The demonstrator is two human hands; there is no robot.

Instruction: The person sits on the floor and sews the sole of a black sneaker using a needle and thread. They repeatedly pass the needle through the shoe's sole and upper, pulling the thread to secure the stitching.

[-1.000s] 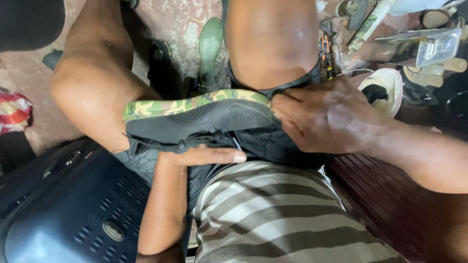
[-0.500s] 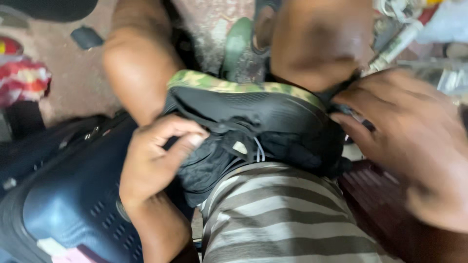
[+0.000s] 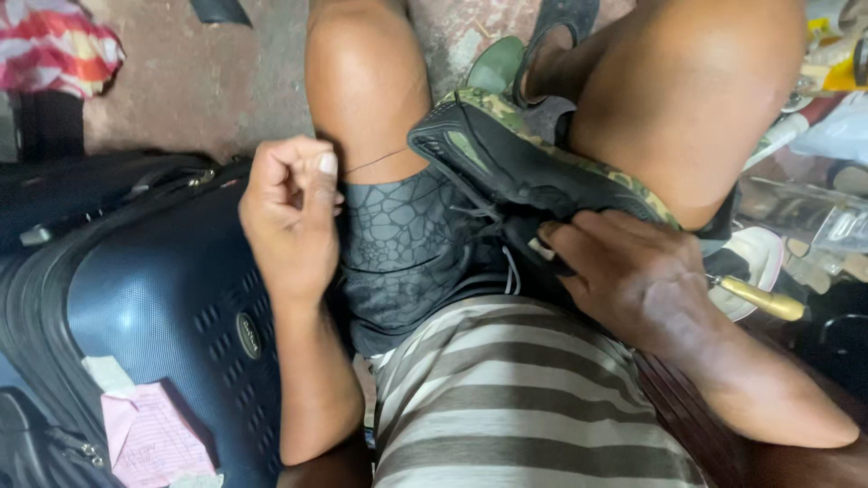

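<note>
Bare concrete floor (image 3: pixel 181 90) is showing past the knees, mottled grey and pink, with a red-and-white striped cloth (image 3: pixel 54 45) bunched in the far left corner. Someone is sitting low, in dark patterned shorts (image 3: pixel 398 262) and a striped shirt (image 3: pixel 515 407), and a black shoe (image 3: pixel 533 172) with a camouflage sole is lying across the lap, wedged between the two thighs, toe pointing left and up, sole turned away toward the floor.

Their right hand (image 3: pixel 633 280) is pressing down on the heel end of the shoe, fingers spread over the black upper and holding it against the right thigh. A tool with a yellowish handle (image 3: pixel 764 300) is sticking out from under that hand toward the right; how it is being gripped is hidden, so it may be tucked in the palm.

Their left hand (image 3: pixel 289 212) is hovering just left of the left knee, curled into a loose fist with thumb and forefinger pinched together. A thin thread (image 3: pixel 375 163) is running taut from that pinch across the thigh toward the shoe's toe.

A dark blue suitcase (image 3: pixel 154 307) is standing close beside the left arm, with a pink paper slip (image 3: pixel 149 434) lying on it. Off to the right, cluttered odds and ends, among them a white sole (image 3: pixel 755 258), are lying about, too blurred to name.
</note>
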